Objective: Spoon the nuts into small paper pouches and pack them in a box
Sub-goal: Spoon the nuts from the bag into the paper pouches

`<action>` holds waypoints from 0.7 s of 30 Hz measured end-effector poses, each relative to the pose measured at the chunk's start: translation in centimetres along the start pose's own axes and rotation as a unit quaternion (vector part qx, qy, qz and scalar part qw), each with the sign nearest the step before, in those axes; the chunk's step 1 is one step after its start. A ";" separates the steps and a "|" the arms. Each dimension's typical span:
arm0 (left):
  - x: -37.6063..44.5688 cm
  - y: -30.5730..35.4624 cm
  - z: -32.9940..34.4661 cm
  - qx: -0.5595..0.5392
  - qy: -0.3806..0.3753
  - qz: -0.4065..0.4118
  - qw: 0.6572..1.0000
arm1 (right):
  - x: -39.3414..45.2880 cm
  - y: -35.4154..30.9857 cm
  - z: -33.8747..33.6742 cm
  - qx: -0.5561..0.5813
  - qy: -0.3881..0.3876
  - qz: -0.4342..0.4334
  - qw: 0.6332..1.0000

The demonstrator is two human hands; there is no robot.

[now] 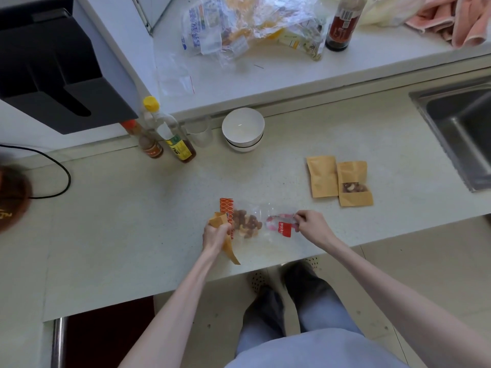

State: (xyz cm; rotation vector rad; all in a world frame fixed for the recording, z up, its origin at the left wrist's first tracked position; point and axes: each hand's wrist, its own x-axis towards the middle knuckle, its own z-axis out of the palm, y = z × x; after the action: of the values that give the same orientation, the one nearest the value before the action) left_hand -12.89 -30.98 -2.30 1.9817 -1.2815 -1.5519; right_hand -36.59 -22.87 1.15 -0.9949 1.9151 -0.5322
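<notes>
- An empty paper pouch (224, 236) is gripped in the curled left hand (215, 235).
- The clear nut bag's (261, 221) mouth is pinched by the right hand (310, 225); nuts (245, 224) lie between the hands.
- Filling is judged under way; next, the pouch must be opened.

- You get soft, even daylight on the pale counter (132, 221), with only faint shadows.
- Glare glints off the crinkled plastic bags (249, 22) beyond the counter.
- Wide-angle distortion bends the counter's edges; the brown object (10, 197) at its left end is blurred.
</notes>
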 end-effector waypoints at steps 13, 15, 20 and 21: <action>0.5 3.6 -0.1 -0.068 0.010 0.073 0.995 | 0.1 -2.7 -2.1 -0.022 0.141 -0.069 0.987; 0.7 3.1 0.1 -0.062 0.005 0.066 0.996 | 0.5 -1.9 -1.4 -0.030 0.137 -0.046 0.989; 0.9 2.1 0.4 -0.061 -0.016 0.055 0.997 | 1.6 -1.0 -0.6 -0.044 0.118 -0.022 0.992; 1.0 1.9 0.4 -0.058 -0.019 0.055 0.997 | 1.9 -0.9 -0.4 -0.051 0.109 -0.016 0.993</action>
State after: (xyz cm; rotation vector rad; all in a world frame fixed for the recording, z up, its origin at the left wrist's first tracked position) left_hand -14.11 -32.65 -1.73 1.7899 -1.2624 -1.5805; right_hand -37.14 -24.99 1.00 -1.0698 2.1410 -0.5871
